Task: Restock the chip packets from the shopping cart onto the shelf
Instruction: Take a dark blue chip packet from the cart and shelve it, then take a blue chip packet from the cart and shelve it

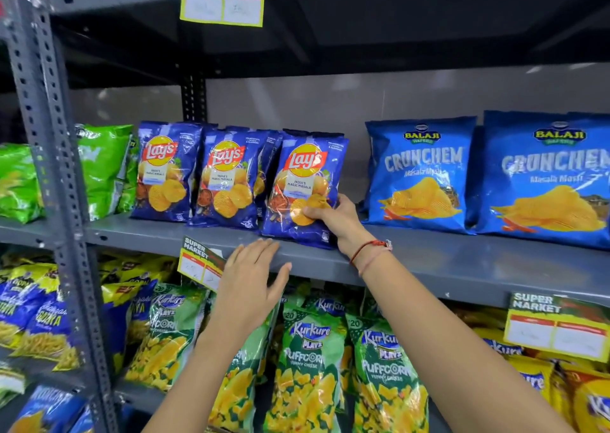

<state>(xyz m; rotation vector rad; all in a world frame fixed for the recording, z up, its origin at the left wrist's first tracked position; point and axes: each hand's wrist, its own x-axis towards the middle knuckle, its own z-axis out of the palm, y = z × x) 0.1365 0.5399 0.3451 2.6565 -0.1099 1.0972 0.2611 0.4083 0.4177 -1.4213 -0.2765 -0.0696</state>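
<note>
on shelf (429, 257), right hand (333, 216) gripping packet (302, 188)

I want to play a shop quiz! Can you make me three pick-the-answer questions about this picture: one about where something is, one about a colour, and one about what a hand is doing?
1. Where do the big light-blue Balaji Crunchem packets stand?
A. right of the dark-blue Lay's packets
B. on the bottom shelf
C. left of the green packets

2. What colour is the thread band on the right wrist?
A. green
B. red
C. black

3. What is the right hand doing?
A. hanging empty
B. pointing at a price tag
C. gripping a dark-blue Lay's Magic Masala packet

Answers: 1 A, they stand further right on the same grey metal shelf. 2 B, the band looks red. 3 C, its fingers close on the packet's lower corner.
</note>
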